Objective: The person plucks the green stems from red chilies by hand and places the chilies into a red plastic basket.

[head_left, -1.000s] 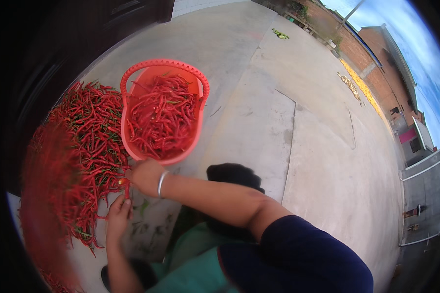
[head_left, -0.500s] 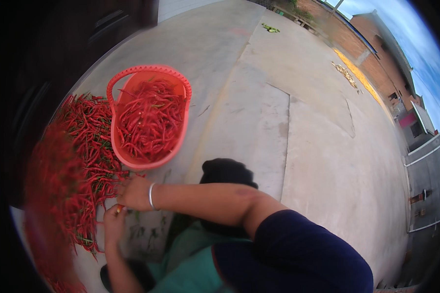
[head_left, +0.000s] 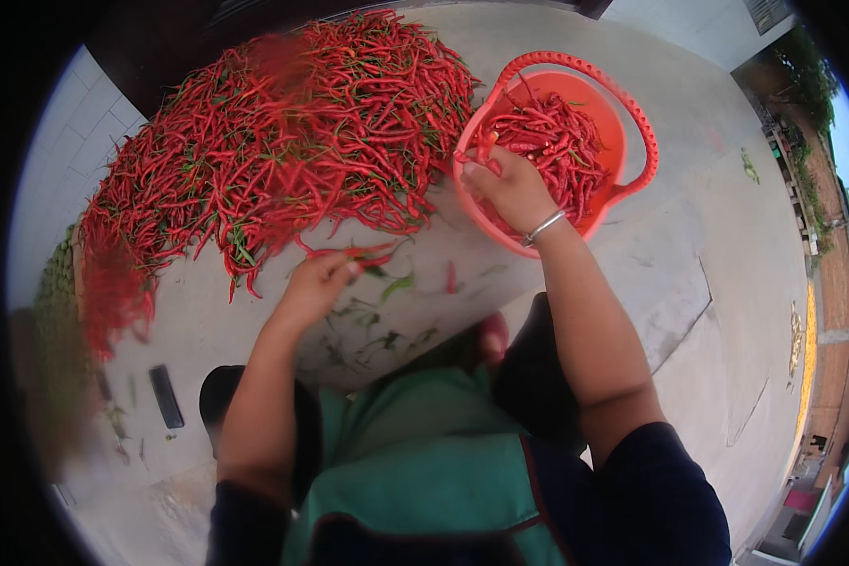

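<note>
My left hand (head_left: 313, 291) pinches red chili peppers (head_left: 357, 253) with green stems, just in front of a big heap of red chilies (head_left: 349, 123). At the rim of a red plastic basket (head_left: 618, 127), my right hand (head_left: 511, 189) is closed on a red chili pepper (head_left: 486, 146); a silver bracelet circles that wrist. More red chilies (head_left: 575, 160) lie inside the basket, whose handle is tipped to the right. Between my hands, green stems and leaves (head_left: 363, 325) are scattered on the concrete.
A dark flat oblong object (head_left: 166, 396) lies on the floor at the left. Green produce (head_left: 57, 288) is piled at the far left. My knees and green apron (head_left: 424, 448) fill the near middle. A yellow strip (head_left: 806, 358) runs along the far right.
The view has swung left, bringing the whole heap into sight. My hands were close together beside the heap; now my right hand is at the basket rim and my left stays near the heap.
</note>
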`<state>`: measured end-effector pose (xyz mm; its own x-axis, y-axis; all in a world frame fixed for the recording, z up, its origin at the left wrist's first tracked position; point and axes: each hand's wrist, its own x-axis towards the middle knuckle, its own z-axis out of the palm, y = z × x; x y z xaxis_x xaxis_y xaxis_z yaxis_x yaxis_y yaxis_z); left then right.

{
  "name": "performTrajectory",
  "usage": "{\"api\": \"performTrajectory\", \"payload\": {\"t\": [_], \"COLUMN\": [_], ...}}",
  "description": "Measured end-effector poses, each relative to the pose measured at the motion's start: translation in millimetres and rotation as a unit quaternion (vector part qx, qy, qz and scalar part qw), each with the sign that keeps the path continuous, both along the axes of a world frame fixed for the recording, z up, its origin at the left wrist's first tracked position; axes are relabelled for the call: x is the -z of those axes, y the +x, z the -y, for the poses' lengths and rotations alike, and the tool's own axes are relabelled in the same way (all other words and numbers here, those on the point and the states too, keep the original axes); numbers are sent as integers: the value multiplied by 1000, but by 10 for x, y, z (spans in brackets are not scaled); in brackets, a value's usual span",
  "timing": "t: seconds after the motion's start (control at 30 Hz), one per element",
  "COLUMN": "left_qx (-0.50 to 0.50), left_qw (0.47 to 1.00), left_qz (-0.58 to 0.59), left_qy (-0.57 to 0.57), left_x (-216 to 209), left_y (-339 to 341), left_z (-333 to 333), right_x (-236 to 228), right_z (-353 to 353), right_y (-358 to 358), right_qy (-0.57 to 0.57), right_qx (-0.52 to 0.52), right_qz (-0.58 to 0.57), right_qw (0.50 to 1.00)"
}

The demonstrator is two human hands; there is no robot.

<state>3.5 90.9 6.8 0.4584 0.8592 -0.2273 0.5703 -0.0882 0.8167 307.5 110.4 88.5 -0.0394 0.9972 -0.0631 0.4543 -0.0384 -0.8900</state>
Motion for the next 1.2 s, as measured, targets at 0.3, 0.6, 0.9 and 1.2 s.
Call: {"api": "performTrajectory", "payload": {"t": [0.3,0.6,0.9,1.2], "left_qx": [88,0,-52,-173], "left_qw": [944,975,989,917], "left_qz": [-314,-212,103,207], "left_qy": [43,65,-91,-293], "left_x": [477,1000,531,306], "left_y": [-228,-110,413,245], "left_z": [46,-204,-11,206], "right_x": [748,2305,1369,1187], "right_z": [93,340,165,548], "right_y": [-120,-233,-908,-1407], "right_qy": [-67,-262,-208,-142], "right_qx": [-114,-44,86,95], "right_qz": [375,413,-276,-387], "right_qw": [918,871,934,906]}}
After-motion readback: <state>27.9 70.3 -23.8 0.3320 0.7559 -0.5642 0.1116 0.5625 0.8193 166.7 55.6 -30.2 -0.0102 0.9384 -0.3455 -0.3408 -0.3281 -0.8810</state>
